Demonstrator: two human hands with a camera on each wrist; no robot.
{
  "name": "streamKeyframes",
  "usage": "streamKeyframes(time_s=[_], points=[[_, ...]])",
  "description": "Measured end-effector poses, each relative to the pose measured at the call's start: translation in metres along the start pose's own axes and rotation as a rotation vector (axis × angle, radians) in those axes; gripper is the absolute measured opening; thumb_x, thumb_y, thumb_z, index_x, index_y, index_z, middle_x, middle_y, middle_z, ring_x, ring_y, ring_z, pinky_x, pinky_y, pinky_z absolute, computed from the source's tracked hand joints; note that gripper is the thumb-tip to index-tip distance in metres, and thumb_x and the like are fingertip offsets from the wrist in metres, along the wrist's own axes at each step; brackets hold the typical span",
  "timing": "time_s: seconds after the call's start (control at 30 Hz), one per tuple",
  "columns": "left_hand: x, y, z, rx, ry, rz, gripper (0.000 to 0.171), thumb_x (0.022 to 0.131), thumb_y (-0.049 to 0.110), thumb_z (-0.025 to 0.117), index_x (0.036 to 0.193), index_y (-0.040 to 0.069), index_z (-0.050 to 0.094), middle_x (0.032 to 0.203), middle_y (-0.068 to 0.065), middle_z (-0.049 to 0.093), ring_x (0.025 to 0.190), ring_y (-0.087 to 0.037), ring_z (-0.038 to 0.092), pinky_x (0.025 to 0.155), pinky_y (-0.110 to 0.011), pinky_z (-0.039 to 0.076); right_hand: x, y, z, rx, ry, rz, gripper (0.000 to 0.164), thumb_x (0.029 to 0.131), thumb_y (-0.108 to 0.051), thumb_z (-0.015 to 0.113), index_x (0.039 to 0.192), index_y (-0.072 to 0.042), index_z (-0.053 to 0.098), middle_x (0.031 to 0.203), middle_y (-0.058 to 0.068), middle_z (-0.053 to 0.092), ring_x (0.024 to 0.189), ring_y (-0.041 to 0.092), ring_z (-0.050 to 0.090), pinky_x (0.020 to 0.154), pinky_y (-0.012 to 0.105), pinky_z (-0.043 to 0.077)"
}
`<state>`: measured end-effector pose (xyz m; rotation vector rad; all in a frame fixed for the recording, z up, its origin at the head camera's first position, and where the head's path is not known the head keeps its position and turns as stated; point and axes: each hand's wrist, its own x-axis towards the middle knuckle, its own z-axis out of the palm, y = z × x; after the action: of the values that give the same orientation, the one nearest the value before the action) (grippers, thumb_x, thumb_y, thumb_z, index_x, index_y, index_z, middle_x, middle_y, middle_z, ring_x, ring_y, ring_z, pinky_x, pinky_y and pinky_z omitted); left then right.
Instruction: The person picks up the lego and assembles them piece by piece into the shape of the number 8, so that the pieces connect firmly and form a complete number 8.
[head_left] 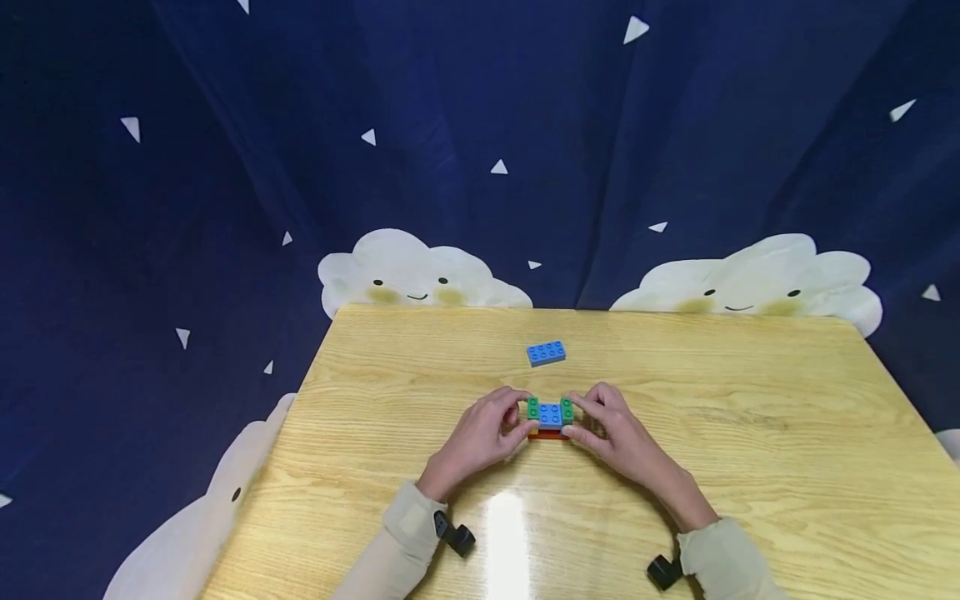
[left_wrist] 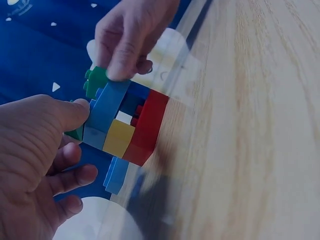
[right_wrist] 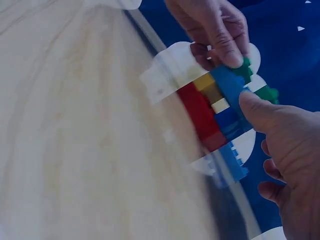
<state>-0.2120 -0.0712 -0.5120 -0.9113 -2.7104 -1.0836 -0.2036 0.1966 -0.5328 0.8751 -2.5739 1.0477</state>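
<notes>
A small stack of toy building bricks stands on the wooden table in front of me. Its base is a red brick (left_wrist: 150,125), with a yellow brick (left_wrist: 119,137) and a dark blue brick (right_wrist: 229,123) at either end above it. A white brick (left_wrist: 124,118) shows in the gap between them. Across the top lies a long blue brick (head_left: 550,414). My left hand (head_left: 487,429) pinches the green brick (head_left: 533,407) at the left end of the top. At the right end, my right hand (head_left: 618,433) pinches another green brick (head_left: 567,408) between thumb and forefinger.
A loose blue brick (head_left: 547,353) with studs up lies beyond the stack, towards the table's far edge. Behind the wooden table (head_left: 750,417) hangs a dark blue curtain (head_left: 450,125) with white triangles and clouds. A bright reflection lies on the near tabletop.
</notes>
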Motion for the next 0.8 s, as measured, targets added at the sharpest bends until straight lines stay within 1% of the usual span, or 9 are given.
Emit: streamKeyframes(time_s=[0.13, 0.23, 0.3, 0.37, 0.43, 0.5, 0.6, 0.7, 0.8], points=[[0.0, 0.0, 0.0, 0.002, 0.003, 0.011, 0.037, 0.098, 0.031, 0.075, 0.127, 0.008, 0.068, 0.083, 0.007, 0.054, 0.068, -0.005, 0.047, 0.062, -0.02, 0.041, -0.001, 0.0, 0.003, 0.006, -0.011, 0.041, 0.049, 0.093, -0.019, 0.081, 0.136, 0.0, 0.068, 0.097, 0.007, 0.049, 0.098, 0.013, 0.039, 0.077, 0.026, 0.036], [0.0, 0.0, 0.0, -0.004, 0.008, 0.011, 0.039, 0.098, 0.031, 0.076, 0.129, 0.009, 0.069, 0.085, 0.006, 0.055, 0.07, -0.009, 0.05, 0.062, -0.02, 0.04, -0.001, -0.002, 0.002, 0.007, -0.017, 0.057, 0.047, 0.093, -0.02, 0.081, 0.135, 0.0, 0.069, 0.096, 0.007, 0.049, 0.097, 0.013, 0.04, 0.077, 0.027, 0.037], [0.0, -0.001, -0.001, -0.01, 0.006, 0.008, 0.044, 0.097, 0.035, 0.076, 0.132, 0.009, 0.069, 0.086, 0.004, 0.057, 0.072, -0.012, 0.052, 0.063, -0.021, 0.04, 0.0, -0.003, 0.001, 0.005, -0.022, 0.061, 0.046, 0.093, -0.021, 0.081, 0.133, 0.0, 0.07, 0.096, 0.006, 0.05, 0.097, 0.013, 0.04, 0.076, 0.027, 0.037], [0.0, -0.003, -0.001, -0.036, 0.008, 0.006, 0.049, 0.098, 0.039, 0.075, 0.136, 0.008, 0.068, 0.087, 0.002, 0.058, 0.074, -0.014, 0.053, 0.064, -0.022, 0.041, 0.0, -0.003, 0.0, 0.003, -0.026, 0.062, 0.045, 0.093, -0.02, 0.081, 0.132, 0.0, 0.07, 0.095, 0.006, 0.05, 0.096, 0.013, 0.04, 0.076, 0.027, 0.037], [0.001, -0.006, -0.001, -0.091, 0.015, -0.001, 0.052, 0.1, 0.042, 0.071, 0.14, 0.008, 0.065, 0.088, 0.001, 0.059, 0.075, -0.013, 0.054, 0.066, -0.023, 0.043, 0.0, -0.003, 0.0, 0.003, -0.028, 0.059, 0.044, 0.093, -0.02, 0.081, 0.131, 0.0, 0.071, 0.093, 0.006, 0.05, 0.095, 0.013, 0.039, 0.075, 0.027, 0.037], [0.002, -0.009, -0.002, -0.158, 0.046, -0.016, 0.051, 0.104, 0.041, 0.064, 0.142, 0.007, 0.063, 0.088, 0.001, 0.059, 0.077, -0.012, 0.054, 0.067, -0.025, 0.046, 0.0, -0.004, 0.0, 0.008, -0.03, 0.062, 0.044, 0.093, -0.02, 0.081, 0.131, -0.001, 0.071, 0.093, 0.006, 0.049, 0.093, 0.013, 0.039, 0.074, 0.027, 0.037], [0.004, -0.015, -0.002, -0.239, 0.111, -0.049, 0.045, 0.109, 0.036, 0.055, 0.144, 0.008, 0.061, 0.089, 0.003, 0.059, 0.08, -0.011, 0.056, 0.069, -0.026, 0.048, 0.0, -0.004, -0.001, 0.01, -0.042, 0.081, 0.046, 0.094, -0.024, 0.08, 0.133, -0.002, 0.07, 0.093, 0.006, 0.048, 0.094, 0.013, 0.039, 0.074, 0.027, 0.036], [0.005, -0.02, -0.002, -0.255, 0.163, -0.077, 0.043, 0.111, 0.031, 0.053, 0.147, 0.007, 0.059, 0.089, 0.003, 0.06, 0.079, -0.011, 0.056, 0.069, -0.026, 0.049, 0.001, -0.004, 0.0, 0.004, -0.052, 0.095, 0.049, 0.095, -0.026, 0.079, 0.136, 0.0, 0.068, 0.094, 0.005, 0.048, 0.095, 0.014, 0.039, 0.075, 0.028, 0.036], [0.007, -0.023, 0.0, -0.251, 0.169, -0.097, 0.045, 0.109, 0.026, 0.058, 0.149, 0.006, 0.056, 0.088, 0.002, 0.06, 0.076, -0.011, 0.055, 0.068, -0.025, 0.049, 0.001, -0.004, 0.0, 0.001, -0.047, 0.1, 0.05, 0.094, -0.024, 0.08, 0.135, 0.002, 0.068, 0.094, 0.005, 0.048, 0.097, 0.015, 0.04, 0.075, 0.028, 0.037]])
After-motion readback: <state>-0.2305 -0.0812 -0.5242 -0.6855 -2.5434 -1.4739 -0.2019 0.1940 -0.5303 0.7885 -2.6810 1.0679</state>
